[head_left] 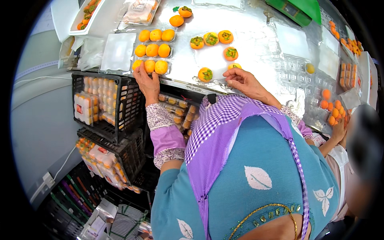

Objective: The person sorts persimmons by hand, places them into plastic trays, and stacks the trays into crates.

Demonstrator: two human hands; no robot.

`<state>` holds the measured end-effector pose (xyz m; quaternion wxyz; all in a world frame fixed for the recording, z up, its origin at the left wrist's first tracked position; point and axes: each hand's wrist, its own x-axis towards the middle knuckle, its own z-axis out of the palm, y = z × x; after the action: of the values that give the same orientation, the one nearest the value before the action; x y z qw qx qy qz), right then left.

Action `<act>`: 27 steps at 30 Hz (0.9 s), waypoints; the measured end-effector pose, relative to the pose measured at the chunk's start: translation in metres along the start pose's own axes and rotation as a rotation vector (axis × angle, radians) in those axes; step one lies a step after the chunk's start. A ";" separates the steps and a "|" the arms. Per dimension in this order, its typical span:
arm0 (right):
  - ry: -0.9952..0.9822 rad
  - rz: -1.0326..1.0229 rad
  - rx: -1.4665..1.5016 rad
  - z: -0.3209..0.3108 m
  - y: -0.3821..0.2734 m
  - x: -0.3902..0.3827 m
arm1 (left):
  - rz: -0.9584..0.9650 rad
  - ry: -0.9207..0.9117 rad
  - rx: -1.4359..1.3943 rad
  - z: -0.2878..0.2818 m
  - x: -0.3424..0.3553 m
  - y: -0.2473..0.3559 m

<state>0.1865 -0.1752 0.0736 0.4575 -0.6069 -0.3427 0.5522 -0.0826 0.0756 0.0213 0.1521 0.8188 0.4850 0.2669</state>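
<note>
My left hand reaches to the near left corner of a clear plastic tray, its fingers closed around an orange persimmon. Rows of persimmons sit in that tray, smooth side up. On the metal tabletop to the right, my right hand is curved with thumb and fingers apart, beside a partly covered persimmon; nothing shows in its grip. A persimmon with its green calyx up lies left of that hand. Several more loose persimmons lie farther back.
Left of the tray lies an empty clear tray. Black crates of packed fruit stand below the table's left edge. A green machine is at the back. At right, another person's hands are by orange fruit.
</note>
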 end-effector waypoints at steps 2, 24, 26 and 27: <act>-0.003 0.000 -0.007 0.000 0.000 0.000 | -0.019 -0.095 -0.075 -0.009 0.004 -0.001; -0.062 0.005 0.026 0.001 0.006 0.002 | 0.089 -0.111 -0.032 -0.028 0.019 -0.004; -0.070 0.009 0.036 0.001 0.006 0.002 | 0.065 -0.013 -0.132 -0.032 0.017 -0.002; -0.072 0.012 0.049 0.001 0.006 0.003 | -0.156 -0.056 -0.561 -0.034 0.014 0.004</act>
<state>0.1858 -0.1749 0.0671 0.4564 -0.5774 -0.3418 0.5844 -0.0944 0.0850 0.0553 0.4060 0.7121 0.4492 0.3554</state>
